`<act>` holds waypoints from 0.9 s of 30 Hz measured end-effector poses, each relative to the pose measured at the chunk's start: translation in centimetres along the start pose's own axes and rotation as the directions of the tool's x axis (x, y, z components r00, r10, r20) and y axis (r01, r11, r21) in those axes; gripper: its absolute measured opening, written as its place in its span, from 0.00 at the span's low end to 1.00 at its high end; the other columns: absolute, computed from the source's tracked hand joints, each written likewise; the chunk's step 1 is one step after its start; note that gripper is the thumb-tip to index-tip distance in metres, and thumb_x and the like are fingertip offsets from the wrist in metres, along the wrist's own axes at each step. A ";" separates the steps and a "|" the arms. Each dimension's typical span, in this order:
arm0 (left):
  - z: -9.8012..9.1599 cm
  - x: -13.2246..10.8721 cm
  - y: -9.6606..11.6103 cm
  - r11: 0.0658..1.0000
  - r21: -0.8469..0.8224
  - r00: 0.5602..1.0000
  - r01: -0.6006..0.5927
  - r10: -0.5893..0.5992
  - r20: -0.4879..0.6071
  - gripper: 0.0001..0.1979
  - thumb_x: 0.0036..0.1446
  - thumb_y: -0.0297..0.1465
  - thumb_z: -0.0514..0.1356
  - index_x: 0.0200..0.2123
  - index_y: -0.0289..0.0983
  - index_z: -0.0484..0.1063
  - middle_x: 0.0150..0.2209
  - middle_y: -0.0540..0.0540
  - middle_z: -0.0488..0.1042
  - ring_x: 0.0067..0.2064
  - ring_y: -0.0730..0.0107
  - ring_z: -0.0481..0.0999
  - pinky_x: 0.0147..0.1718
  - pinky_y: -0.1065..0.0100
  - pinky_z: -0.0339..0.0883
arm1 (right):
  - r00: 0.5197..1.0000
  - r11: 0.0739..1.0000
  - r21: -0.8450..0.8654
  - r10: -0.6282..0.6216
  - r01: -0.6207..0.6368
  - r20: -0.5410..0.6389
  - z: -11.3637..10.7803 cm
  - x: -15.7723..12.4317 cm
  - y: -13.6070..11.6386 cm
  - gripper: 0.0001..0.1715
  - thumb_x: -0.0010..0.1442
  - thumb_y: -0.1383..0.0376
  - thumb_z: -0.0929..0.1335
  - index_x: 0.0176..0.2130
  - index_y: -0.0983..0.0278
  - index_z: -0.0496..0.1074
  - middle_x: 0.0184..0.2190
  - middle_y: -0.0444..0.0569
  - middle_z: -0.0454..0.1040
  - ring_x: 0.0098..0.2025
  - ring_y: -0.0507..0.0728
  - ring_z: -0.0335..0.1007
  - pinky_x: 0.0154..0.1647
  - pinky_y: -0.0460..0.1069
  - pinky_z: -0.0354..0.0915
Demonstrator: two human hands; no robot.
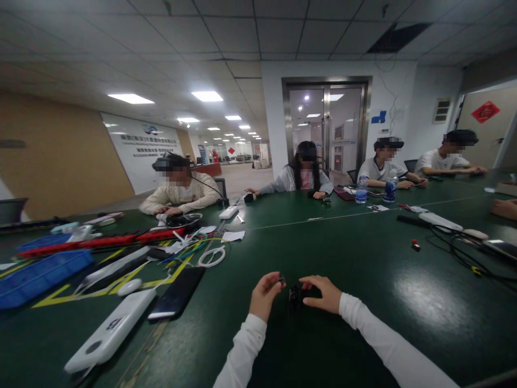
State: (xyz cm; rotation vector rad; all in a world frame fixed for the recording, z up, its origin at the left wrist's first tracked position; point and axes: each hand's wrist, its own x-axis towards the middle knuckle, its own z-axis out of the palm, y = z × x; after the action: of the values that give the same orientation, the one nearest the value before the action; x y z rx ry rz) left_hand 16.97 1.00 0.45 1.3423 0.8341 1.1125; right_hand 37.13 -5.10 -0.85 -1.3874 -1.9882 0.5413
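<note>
Near the front middle of the table, my left hand (265,295) is closed in a pinch on a small dark piece (281,280), too small to name. Just to its right, a small black object (294,295) is at the table surface; its kind is unclear. My right hand (324,294) comes in from the right, thumb and fingers apart in a curve beside the black object. Whether those fingertips touch it cannot be made out.
On the left are a black-and-white phone-like slab (177,293), a long white device (111,330), a blue tray (44,277) and a white cable coil (212,257). Black cables (464,253) and a small red-and-black piece (416,245) lie right. Several people sit across the table.
</note>
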 end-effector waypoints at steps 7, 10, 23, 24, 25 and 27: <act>1.7 -2.2 1.1 0.654 0.600 0.875 -0.460 0.220 0.431 0.17 0.48 0.28 0.52 0.45 0.41 0.65 0.41 0.45 0.70 0.43 0.66 0.68 0.47 0.59 0.57 | 1.000 1.000 0.011 -0.005 0.005 -0.009 0.2 -0.1 0.4 0.27 0.50 0.57 0.66 0.49 0.59 0.60 0.39 0.47 0.69 0.42 0.57 0.63 0.46 0.54 0.57; 0.2 -1.7 1.8 0.621 0.634 0.882 -0.461 0.244 0.403 0.18 0.49 0.28 0.51 0.45 0.41 0.65 0.41 0.44 0.70 0.43 0.65 0.67 0.46 0.60 0.57 | 1.000 0.999 0.036 0.009 -0.009 0.010 0.2 -0.1 0.5 0.27 0.51 0.57 0.66 0.50 0.59 0.59 0.40 0.46 0.68 0.42 0.57 0.63 0.46 0.54 0.57; -15.7 1.2 2.0 0.294 0.953 0.963 -0.076 0.269 -0.006 0.21 0.49 0.30 0.49 0.49 0.40 0.59 0.45 0.43 0.65 0.43 0.64 0.69 0.44 0.62 0.60 | 1.000 0.997 0.075 0.024 -0.025 0.017 0.4 -0.4 0.5 0.27 0.51 0.57 0.66 0.50 0.58 0.58 0.40 0.46 0.67 0.44 0.56 0.62 0.49 0.54 0.56; -16.9 1.2 2.0 0.274 0.961 0.958 -0.036 0.282 -0.045 0.21 0.49 0.30 0.49 0.49 0.39 0.59 0.44 0.43 0.65 0.42 0.64 0.69 0.43 0.63 0.61 | 1.000 0.997 0.073 0.021 -0.022 0.019 0.4 -0.3 0.5 0.27 0.51 0.57 0.66 0.50 0.59 0.58 0.40 0.46 0.67 0.43 0.56 0.62 0.49 0.55 0.56; -18.0 1.3 2.0 0.264 0.964 0.952 -0.001 0.296 -0.080 0.21 0.48 0.30 0.49 0.48 0.39 0.58 0.44 0.44 0.66 0.42 0.64 0.69 0.43 0.63 0.61 | 1.000 0.997 0.071 0.020 -0.022 0.023 0.4 -0.3 0.6 0.27 0.51 0.58 0.66 0.50 0.59 0.58 0.40 0.46 0.67 0.43 0.57 0.62 0.49 0.55 0.56; -19.6 1.3 1.7 0.276 0.960 0.936 0.041 0.326 -0.134 0.21 0.48 0.30 0.49 0.48 0.39 0.58 0.42 0.44 0.67 0.42 0.64 0.69 0.43 0.62 0.62 | 0.999 0.998 0.067 0.021 -0.023 0.026 0.4 -0.3 0.5 0.27 0.51 0.58 0.66 0.50 0.59 0.58 0.40 0.46 0.67 0.44 0.57 0.62 0.49 0.55 0.56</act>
State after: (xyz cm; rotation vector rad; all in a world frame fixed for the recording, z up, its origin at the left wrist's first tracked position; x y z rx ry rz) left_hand -1.39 8.24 0.50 2.3290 1.8623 0.9368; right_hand 37.30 -5.21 -1.55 -1.3693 -1.9587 0.6327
